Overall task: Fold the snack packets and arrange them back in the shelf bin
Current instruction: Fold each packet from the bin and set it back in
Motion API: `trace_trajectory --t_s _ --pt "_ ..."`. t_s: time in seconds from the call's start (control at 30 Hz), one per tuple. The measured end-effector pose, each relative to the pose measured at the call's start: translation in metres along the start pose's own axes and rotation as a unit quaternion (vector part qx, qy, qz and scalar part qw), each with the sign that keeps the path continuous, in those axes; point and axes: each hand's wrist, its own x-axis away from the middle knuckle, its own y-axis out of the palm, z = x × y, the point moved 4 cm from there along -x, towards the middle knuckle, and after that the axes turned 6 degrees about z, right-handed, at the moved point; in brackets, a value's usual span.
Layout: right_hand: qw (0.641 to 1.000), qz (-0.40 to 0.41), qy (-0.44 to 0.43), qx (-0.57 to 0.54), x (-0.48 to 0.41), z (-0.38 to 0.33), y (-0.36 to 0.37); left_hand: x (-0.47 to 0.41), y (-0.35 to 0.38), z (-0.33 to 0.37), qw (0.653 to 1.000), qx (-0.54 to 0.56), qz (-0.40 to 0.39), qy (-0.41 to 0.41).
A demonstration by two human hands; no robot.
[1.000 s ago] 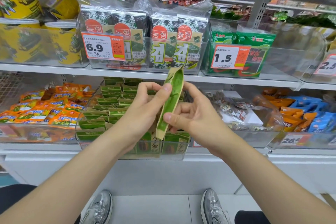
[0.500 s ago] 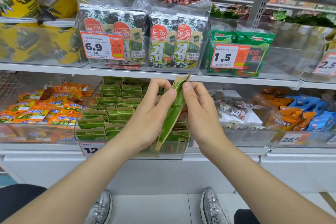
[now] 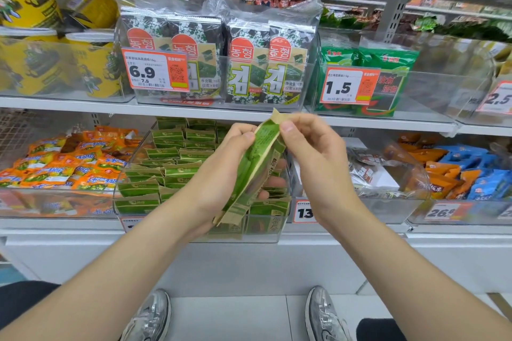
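Left grip (image 3: 221, 174) clamps a green packet (image 3: 256, 158), right grip (image 3: 318, 158) pinches its top, before the bin (image 3: 130, 206); above the bin, the shelf (image 3: 69, 104) bears a 6.9 tag (image 3: 155, 70) and 1.5 tag (image 3: 346, 86).

A tag (image 3: 155, 72) on the upper bin reads "6.9", with a smaller "7.5" beneath. The seaweed packs (image 3: 246, 63) behind it bear Korean "농협" on red badges, a large "김" and "(2克×8包)". A second tag (image 3: 347, 86) to the right says "1.5", and an edge tag (image 3: 497, 98) says "2.5". Below, a partly hidden lower tag (image 3: 304, 212) shows "13", and a blurred tag (image 3: 440, 212) starts "26". Print on the held packet (image 3: 257, 152) is too small to read.
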Motion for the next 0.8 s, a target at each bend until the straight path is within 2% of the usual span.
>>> trace_trajectory --t_s 0.07,0.1,0.17,0.2,0.23,0.27,0.3,0.37,0.43,0.5,0.57,0.67,0.8 --pt "0.995 -0.051 -0.049 0.069 -0.006 0.001 -0.004 0.007 0.006 0.003 0.999 -0.016 -0.043 -0.005" --pt "0.993 -0.072 -0.053 0.081 -0.008 0.002 -0.005 0.009 0.002 0.000 0.998 -0.023 -0.041 -0.037" --pt "0.993 -0.096 -0.039 0.063 -0.009 0.003 -0.009 0.026 0.005 -0.001 0.988 -0.052 -0.112 -0.089" --pt "0.993 -0.099 -0.032 0.055 -0.010 0.003 -0.010 0.039 0.005 0.002 0.987 -0.031 -0.138 -0.076" --pt "0.992 -0.097 -0.034 0.068 -0.012 0.004 -0.013 0.043 0.005 0.004 0.988 -0.003 -0.129 -0.081" --pt "0.989 -0.093 -0.051 0.100 -0.015 0.004 -0.016 0.043 0.001 0.003 0.994 -0.016 -0.099 -0.044" --pt "0.983 -0.086 -0.076 0.146 -0.018 0.006 -0.020 0.040 -0.007 -0.002 0.994 -0.087 -0.066 0.030" --pt "0.955 -0.077 -0.141 0.251 -0.024 0.009 -0.030 0.029 -0.015 -0.009 0.952 -0.254 0.003 0.170" --pt "0.904 -0.074 -0.215 0.362 -0.024 0.009 -0.038 0.023 -0.017 -0.013 0.905 -0.376 0.012 0.199" --pt "0.851 -0.058 -0.283 0.439 -0.022 0.008 -0.041 0.024 -0.013 -0.022 0.860 -0.472 -0.028 0.193" --pt "0.827 -0.036 -0.343 0.444 -0.021 0.005 -0.041 0.024 -0.008 -0.027 0.831 -0.520 -0.054 0.189" --pt "0.793 -0.034 -0.428 0.433 -0.015 0.001 -0.032 0.015 -0.002 -0.033 0.802 -0.561 -0.037 0.201" --pt "0.755 -0.054 -0.494 0.428 -0.002 0.013 -0.011 0.000 -0.005 -0.040 0.797 -0.571 -0.017 0.197"
